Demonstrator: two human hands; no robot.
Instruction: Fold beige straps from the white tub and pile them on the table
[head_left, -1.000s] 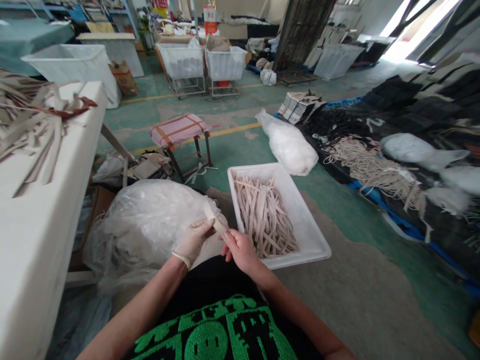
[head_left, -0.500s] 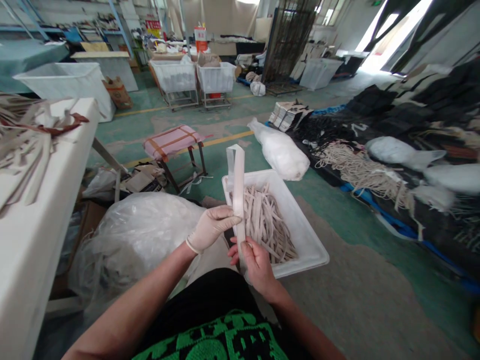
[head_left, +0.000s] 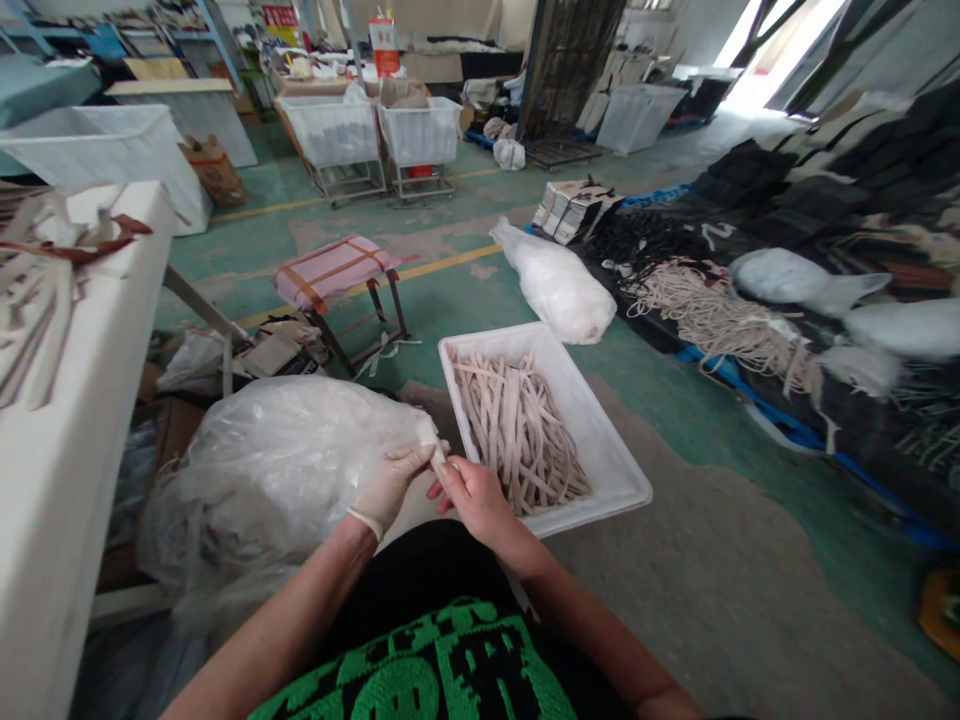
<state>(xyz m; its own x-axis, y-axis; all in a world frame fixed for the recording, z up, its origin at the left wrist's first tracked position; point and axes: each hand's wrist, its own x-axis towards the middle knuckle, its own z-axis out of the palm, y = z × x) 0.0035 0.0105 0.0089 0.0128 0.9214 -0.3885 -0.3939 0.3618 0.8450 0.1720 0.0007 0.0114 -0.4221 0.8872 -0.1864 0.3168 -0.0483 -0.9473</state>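
Note:
My left hand [head_left: 391, 487], in a pale glove, pinches a whitish strip [head_left: 427, 432] beside the large clear plastic bag [head_left: 285, 440]. My bare right hand [head_left: 474, 497] is closed on the same strip, close against the left fingers. The strip's upper end sticks out above the fingers; the rest of it is hidden by my hands. Just right of my hands stands a white plastic bin [head_left: 607, 450] holding a heap of beige fabric strips [head_left: 517, 420].
A white table [head_left: 82, 400] with more strips runs along the left. Ahead stand a pink-topped stool [head_left: 337, 270] and a stuffed white bag [head_left: 559, 285]. Beige cords [head_left: 712, 310] lie piled on the right. Wheeled white carts [head_left: 334, 130] stand farther back.
Both hands have moved left and slightly together, off the bin's edge towards the plastic bag. The strip stood tall above my fingers; now only a short end shows.

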